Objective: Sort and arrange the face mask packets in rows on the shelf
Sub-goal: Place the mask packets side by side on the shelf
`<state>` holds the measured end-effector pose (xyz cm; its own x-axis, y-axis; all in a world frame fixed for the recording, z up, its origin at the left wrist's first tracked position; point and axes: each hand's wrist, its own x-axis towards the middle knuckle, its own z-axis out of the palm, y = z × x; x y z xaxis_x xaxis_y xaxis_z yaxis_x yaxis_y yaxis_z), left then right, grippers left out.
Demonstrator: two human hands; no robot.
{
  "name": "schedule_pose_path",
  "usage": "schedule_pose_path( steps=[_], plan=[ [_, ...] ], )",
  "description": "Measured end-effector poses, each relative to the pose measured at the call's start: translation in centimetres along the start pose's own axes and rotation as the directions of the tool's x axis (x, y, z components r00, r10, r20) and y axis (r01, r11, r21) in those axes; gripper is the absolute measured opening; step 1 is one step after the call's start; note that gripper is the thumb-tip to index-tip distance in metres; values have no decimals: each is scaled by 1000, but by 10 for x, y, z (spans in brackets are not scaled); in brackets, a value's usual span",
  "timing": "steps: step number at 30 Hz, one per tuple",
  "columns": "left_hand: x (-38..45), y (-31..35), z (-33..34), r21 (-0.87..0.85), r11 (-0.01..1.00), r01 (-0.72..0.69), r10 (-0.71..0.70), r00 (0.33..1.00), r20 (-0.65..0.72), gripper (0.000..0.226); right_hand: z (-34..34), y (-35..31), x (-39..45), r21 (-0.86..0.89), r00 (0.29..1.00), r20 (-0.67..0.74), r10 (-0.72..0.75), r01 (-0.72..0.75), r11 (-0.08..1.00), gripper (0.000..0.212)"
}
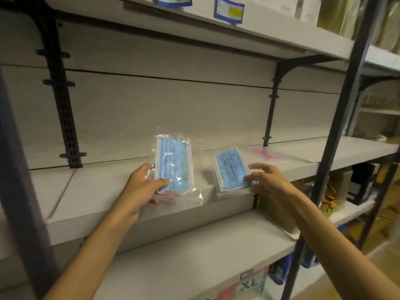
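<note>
My left hand [144,182] grips a clear packet of blue face masks [175,163] by its lower left corner, holding it tilted up above the grey shelf [91,191]. My right hand [263,178] pinches the right edge of a second blue mask packet [230,171], which lies near the shelf's front edge. A pink mask packet [267,154] lies flat farther right on the same shelf, apart from both hands.
Black slotted uprights [65,118] and a bracket [270,118] run up the back panel. A dark post [337,135] stands at the right front. A lower shelf [194,252] juts out beneath. Labelled boxes sit on the shelf above [229,9].
</note>
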<state>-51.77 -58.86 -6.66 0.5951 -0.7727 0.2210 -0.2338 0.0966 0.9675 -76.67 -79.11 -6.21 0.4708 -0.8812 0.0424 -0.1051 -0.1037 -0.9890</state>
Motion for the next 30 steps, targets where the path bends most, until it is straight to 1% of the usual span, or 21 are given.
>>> schedule_pose_path(
  steps=[2,5,10,12,15,17,19,21,23,27,30],
  plan=[
    [13,2,16,15,1000,8,-8,1000,-15,30,-16,-1,28,-27,1000,5,-5,5,1000,30],
    [33,6,43,22,1000,22,-21,999,-45,30,-41,0,76,-78,999,47,-17,21,997,36],
    [64,11,93,69,996,63,-52,986,-157,26,-75,8,153,-182,992,123,34,-12,983,39],
    [77,14,115,65,995,78,-63,978,-199,26,-85,12,180,-255,989,138,49,-12,967,38],
    [96,16,149,47,993,105,-91,966,-241,25,-95,19,210,-400,993,112,40,8,917,37],
    [109,15,168,44,990,137,-120,957,-265,23,-99,24,222,-482,995,95,11,36,876,30],
    [121,14,183,38,985,167,-149,945,-292,19,-99,28,236,-539,995,97,-37,84,838,29],
    [133,13,194,27,982,185,-167,934,-316,17,-98,31,247,-593,989,118,-93,145,792,35],
    [142,11,205,19,978,209,-191,924,-330,19,-98,33,255,-641,982,137,-130,188,744,43],
    [152,8,224,-18,967,253,-247,924,-291,23,-100,34,265,-683,973,158,-170,231,693,49],
    [161,8,235,-30,968,250,-248,928,-277,23,-102,33,269,-743,966,162,-203,255,619,52]
  ],
)
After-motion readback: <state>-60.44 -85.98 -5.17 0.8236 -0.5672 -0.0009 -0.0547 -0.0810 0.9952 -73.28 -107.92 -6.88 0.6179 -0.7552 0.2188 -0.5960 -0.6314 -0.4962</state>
